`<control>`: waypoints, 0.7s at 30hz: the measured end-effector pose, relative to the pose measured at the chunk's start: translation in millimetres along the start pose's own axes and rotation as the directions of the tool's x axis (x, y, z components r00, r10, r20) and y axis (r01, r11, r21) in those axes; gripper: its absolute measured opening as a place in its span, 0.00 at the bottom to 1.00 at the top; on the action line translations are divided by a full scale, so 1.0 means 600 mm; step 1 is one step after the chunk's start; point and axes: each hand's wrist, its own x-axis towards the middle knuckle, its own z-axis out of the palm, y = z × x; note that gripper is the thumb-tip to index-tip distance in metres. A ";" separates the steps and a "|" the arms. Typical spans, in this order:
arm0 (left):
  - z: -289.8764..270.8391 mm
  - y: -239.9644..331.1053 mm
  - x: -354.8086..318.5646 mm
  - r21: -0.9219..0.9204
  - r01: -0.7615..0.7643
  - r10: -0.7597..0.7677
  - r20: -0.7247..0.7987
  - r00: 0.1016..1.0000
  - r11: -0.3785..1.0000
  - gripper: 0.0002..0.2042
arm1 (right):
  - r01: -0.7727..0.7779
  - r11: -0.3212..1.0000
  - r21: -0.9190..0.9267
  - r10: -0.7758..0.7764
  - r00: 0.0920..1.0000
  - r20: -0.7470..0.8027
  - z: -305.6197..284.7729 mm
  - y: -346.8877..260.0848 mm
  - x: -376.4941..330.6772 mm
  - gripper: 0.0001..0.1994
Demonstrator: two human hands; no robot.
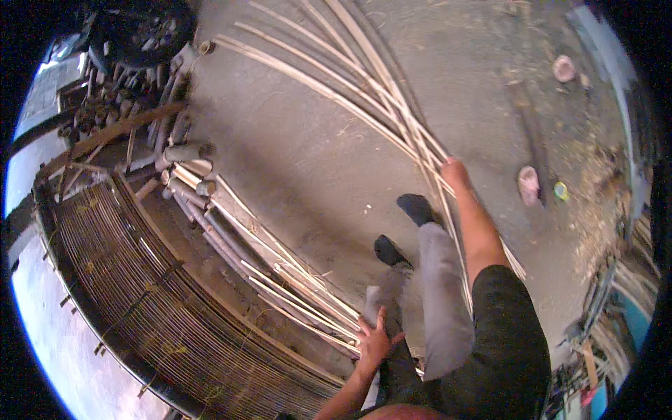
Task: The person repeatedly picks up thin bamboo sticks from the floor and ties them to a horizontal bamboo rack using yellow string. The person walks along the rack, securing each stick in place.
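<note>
Long pale bamboo-like strips (420, 140) fan out across the floor, crossing one another near my right hand (455, 171). That hand is closed around the bundle, with its arm stretched forward; the tail ends run back beside my right leg. My left hand (376, 343) is spread over my left leg, beside the near ends of a second group of pale strips (322, 294). Its fingers are apart, and nothing shows in its grasp. Whether its fingertips touch those strips I cannot tell. My legs (442, 294) extend forward in grey trousers, ending in dark socks.
To the left stands a large brown slatted panel (140, 280) with bamboo poles (217, 234) beside it. A dark wheel (143, 31) is at the far left. Pink slippers (530, 185), a yellow-green ring (561, 190) and scattered shavings (598, 210) lie on the right.
</note>
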 end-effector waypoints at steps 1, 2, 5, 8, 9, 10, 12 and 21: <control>-0.005 0.013 0.008 0.047 0.019 -0.019 0.000 1.000 0.999 0.47 | 0.030 0.999 -0.040 -0.034 0.995 -0.093 0.015 0.017 0.027 0.14; -0.009 0.023 0.010 0.061 0.051 -0.051 -0.011 0.999 0.997 0.47 | -0.032 0.999 -0.037 0.029 0.996 -0.081 0.029 0.014 0.044 0.14; -0.014 0.050 0.027 0.122 0.036 -0.034 -0.015 0.999 0.992 0.45 | -0.094 0.968 -0.234 0.107 0.993 0.046 0.023 0.120 0.120 0.15; -0.013 0.056 0.009 0.129 0.092 -0.088 -0.037 0.995 0.987 0.46 | 0.087 0.962 -0.260 -0.072 0.995 0.067 0.005 0.065 0.069 0.15; -0.014 0.055 0.000 0.104 0.107 -0.108 -0.001 0.994 0.989 0.46 | 0.086 0.973 -0.214 -0.074 0.995 0.064 -0.012 0.050 0.042 0.13; -0.019 0.057 -0.005 0.079 0.098 -0.100 0.033 0.994 0.992 0.46 | 0.074 0.981 -0.177 -0.068 0.997 0.039 -0.046 0.046 0.018 0.12; -0.026 0.056 -0.013 -0.011 0.060 -0.059 0.095 0.994 0.998 0.46 | 0.255 0.965 -0.057 -0.258 0.965 -0.055 -0.106 0.054 -0.037 0.10; 0.076 -0.054 -0.062 -0.560 -0.111 0.113 -0.031 0.993 0.821 0.50 | 0.668 0.689 0.283 -0.436 0.693 -0.574 -0.570 -0.280 -0.492 0.11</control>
